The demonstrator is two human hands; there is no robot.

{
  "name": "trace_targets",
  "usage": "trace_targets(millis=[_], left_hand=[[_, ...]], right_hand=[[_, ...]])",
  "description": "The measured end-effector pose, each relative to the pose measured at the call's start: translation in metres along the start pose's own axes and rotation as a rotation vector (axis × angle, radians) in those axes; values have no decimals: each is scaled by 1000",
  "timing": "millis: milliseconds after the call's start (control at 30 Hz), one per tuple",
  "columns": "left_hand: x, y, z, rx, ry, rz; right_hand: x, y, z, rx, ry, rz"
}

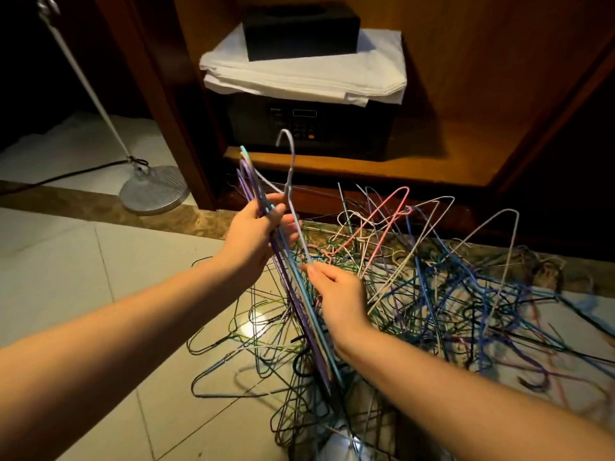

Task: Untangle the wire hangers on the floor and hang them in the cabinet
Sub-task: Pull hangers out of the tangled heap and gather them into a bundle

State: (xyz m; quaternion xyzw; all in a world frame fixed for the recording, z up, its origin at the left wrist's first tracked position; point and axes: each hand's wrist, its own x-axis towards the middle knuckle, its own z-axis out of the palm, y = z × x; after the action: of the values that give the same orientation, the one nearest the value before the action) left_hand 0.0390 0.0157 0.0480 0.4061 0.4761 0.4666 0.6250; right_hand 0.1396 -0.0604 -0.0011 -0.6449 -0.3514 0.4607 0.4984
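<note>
A big tangle of coloured wire hangers (432, 294) covers the tiled floor in front of the open wooden cabinet (466, 94). My left hand (258, 234) grips a bunch of several hangers (299, 304), purple, teal and white, held nearly upright above the pile. My right hand (336, 294) pinches the lower wire of a pale lavender hanger (290, 168), whose hook points up in front of the cabinet shelf. That hanger leans against the bunch by my left fingers.
On the cabinet shelf (366, 168) stands a dark safe (309, 128) with folded white cloth (299, 74) and a black box (299, 28) on top. A floor lamp base (154, 191) and its cable sit left of the cabinet. Bare tiles (83, 261) lie to the left.
</note>
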Motion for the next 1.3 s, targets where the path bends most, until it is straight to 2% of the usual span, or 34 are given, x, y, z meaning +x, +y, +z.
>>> trace_targets(millis=[233,367,433,533,700,767,933,1100,1300], left_hand=[[5,0,4,-22,-21,-11],[3,-2,5,-72,-148,-25],[5,-5,4,3,-87,2],[9,-7,-4,162,81,37],[7,-20,-32,523,154,128],[8,-24,-46,619,173,159],[20,-33,-69,597,226,71],[36,-35,-90,378,248,-52],[39,-53,-107,622,361,98]], right_hand=[[-5,3,-6,-73,-71,33],[-3,3,-11,-266,-233,-41],[0,3,-18,-378,-314,-89],[18,6,-41,-563,-312,-107],[70,34,-87,-815,-69,-65],[85,33,-95,-917,-21,-112],[122,31,-80,-1201,-118,-328],[152,42,-60,-1505,-230,-432],[175,64,-32,-1666,-388,-333]])
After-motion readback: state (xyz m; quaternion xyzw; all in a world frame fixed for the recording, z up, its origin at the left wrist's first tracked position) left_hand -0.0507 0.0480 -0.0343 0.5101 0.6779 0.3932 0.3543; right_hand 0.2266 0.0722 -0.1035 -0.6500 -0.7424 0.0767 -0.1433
